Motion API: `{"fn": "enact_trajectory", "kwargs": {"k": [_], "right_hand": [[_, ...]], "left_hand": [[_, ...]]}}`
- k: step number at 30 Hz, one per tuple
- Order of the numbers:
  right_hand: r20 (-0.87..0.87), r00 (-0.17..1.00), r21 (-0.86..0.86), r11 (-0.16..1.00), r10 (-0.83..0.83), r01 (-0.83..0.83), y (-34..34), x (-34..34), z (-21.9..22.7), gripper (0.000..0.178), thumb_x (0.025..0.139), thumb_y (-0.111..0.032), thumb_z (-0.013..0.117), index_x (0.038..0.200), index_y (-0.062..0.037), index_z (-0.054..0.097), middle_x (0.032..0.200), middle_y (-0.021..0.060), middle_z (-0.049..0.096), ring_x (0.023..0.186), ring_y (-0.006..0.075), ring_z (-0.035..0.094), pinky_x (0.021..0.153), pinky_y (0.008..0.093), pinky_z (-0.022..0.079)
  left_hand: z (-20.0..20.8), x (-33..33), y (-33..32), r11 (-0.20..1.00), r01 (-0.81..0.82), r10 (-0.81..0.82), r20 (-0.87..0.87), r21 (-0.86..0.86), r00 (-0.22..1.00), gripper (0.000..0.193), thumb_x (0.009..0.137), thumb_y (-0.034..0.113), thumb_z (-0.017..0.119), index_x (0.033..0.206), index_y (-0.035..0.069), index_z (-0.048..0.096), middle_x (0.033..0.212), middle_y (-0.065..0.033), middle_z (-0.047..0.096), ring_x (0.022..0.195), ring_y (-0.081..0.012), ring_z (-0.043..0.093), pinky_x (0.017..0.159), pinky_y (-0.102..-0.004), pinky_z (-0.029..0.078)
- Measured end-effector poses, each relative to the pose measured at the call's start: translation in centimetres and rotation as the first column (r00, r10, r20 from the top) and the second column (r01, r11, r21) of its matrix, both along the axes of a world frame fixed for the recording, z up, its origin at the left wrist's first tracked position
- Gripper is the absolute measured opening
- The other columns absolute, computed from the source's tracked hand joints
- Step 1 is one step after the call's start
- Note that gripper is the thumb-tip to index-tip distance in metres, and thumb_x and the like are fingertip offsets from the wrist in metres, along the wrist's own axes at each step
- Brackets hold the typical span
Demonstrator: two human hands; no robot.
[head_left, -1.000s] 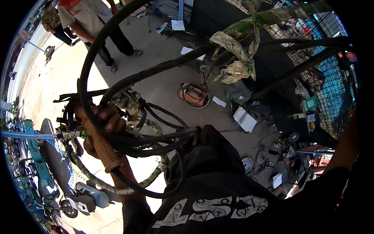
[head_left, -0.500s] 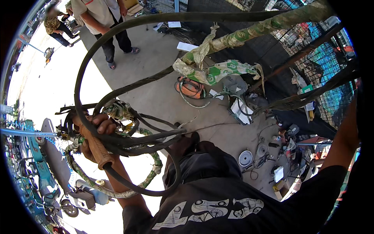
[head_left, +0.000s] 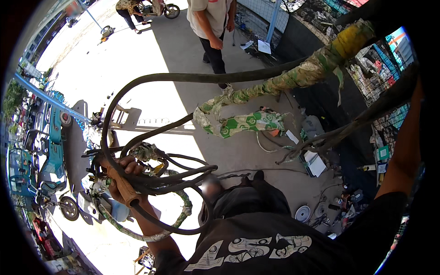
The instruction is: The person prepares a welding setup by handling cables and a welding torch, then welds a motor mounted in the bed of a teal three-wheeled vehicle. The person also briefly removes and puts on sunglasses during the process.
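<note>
My left hand [head_left: 129, 167] grips a bundle of black cables [head_left: 156, 181], looped in front of my body. A brown ribbed handle [head_left: 123, 185] with a cable from its lower end lies against that hand. Green-and-white patterned tape wraps one hose loop [head_left: 185, 206] below. From the bundle, thick black cable [head_left: 192, 77] arcs up and right beside a long tape-wrapped length [head_left: 284, 85]. A loose green-and-white wrapped end [head_left: 250, 124] hangs under it. My right arm [head_left: 401, 146] reaches up at the right edge, near more dark cable [head_left: 362, 117]; its hand is lost beyond the dark rim.
A person [head_left: 211, 27] stands ahead on the concrete floor [head_left: 169, 50]; another person [head_left: 128, 13] bends near a two-wheeler [head_left: 170, 11]. Teal vehicles [head_left: 50, 160] stand at left. Wire mesh fencing [head_left: 366, 68] runs along the right, with clutter and a round white disc [head_left: 302, 213] below.
The view has swung, so the standing person now appears farther right and the floor items lower. My left hand still grips the cables, slightly lower and farther right in the picture.
</note>
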State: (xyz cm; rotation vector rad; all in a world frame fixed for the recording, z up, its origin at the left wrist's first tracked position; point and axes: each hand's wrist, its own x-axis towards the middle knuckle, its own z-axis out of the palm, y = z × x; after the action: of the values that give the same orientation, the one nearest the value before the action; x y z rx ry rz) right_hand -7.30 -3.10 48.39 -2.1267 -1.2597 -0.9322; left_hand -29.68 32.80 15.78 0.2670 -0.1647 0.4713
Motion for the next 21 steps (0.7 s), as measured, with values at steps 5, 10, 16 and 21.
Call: {"fn": "enact_trajectory", "kwargs": {"k": [5, 10, 16, 21], "right_hand": [[-0.068, 0.957, 0.027, 0.96, 0.28, -0.279, 13.3, -1.4, -1.5, 0.016, 0.09, -0.019, 0.067, 0.09, -0.0025, 0.065, 0.076, 0.006, 0.066, 0.068, 0.0139, 0.064, 0.063, 0.0279, 0.052], [-0.139, 0.849, 0.129, 0.859, 0.51, -0.496, 24.8, -2.5, -4.3, 0.016, 0.089, -0.018, 0.068, 0.089, -0.0023, 0.065, 0.076, 0.0061, 0.067, 0.069, 0.0135, 0.064, 0.064, 0.0276, 0.051], [-0.212, 0.743, 0.344, 0.76, 0.635, -0.551, 35.7, 0.1, -9.7, 0.017, 0.087, -0.017, 0.07, 0.085, -0.0015, 0.065, 0.071, 0.0043, 0.065, 0.062, 0.0114, 0.062, 0.058, 0.0264, 0.05], [-0.482, 0.443, 0.621, 0.651, 0.756, -0.437, 46.7, 0.7, -19.7, 0.014, 0.087, -0.012, 0.068, 0.089, 0.0002, 0.062, 0.074, 0.0057, 0.066, 0.063, 0.0097, 0.06, 0.055, 0.0253, 0.047]], "left_hand": [[1.0, -10.2, 7.0, 0.963, -0.263, 0.266, -0.038, 0.06, 0.963, 0.057, 0.076, 0.02, 0.069, 0.124, 0.002, 0.044, 0.113, -0.0124, 0.046, 0.098, -0.0227, 0.049, 0.087, -0.0358, 0.041], [0.5, -19.8, 9.9, 0.856, -0.506, 0.516, -0.104, 0.108, 0.85, 0.057, 0.076, 0.022, 0.068, 0.126, 0.005, 0.048, 0.114, -0.0112, 0.046, 0.098, -0.0227, 0.049, 0.089, -0.0352, 0.04], [-3.1, -23.6, 12.1, 0.755, -0.654, 0.654, -0.131, 0.048, 0.745, 0.055, 0.079, 0.026, 0.067, 0.127, 0.006, 0.049, 0.117, -0.011, 0.046, 0.102, -0.0226, 0.048, 0.09, -0.0339, 0.041], [-2.2, -29.2, 13.7, 0.595, -0.786, 0.802, -0.174, 0.168, 0.571, 0.059, 0.081, 0.028, 0.067, 0.129, 0.003, 0.047, 0.119, -0.0146, 0.044, 0.106, -0.026, 0.048, 0.098, -0.0391, 0.04]]}}
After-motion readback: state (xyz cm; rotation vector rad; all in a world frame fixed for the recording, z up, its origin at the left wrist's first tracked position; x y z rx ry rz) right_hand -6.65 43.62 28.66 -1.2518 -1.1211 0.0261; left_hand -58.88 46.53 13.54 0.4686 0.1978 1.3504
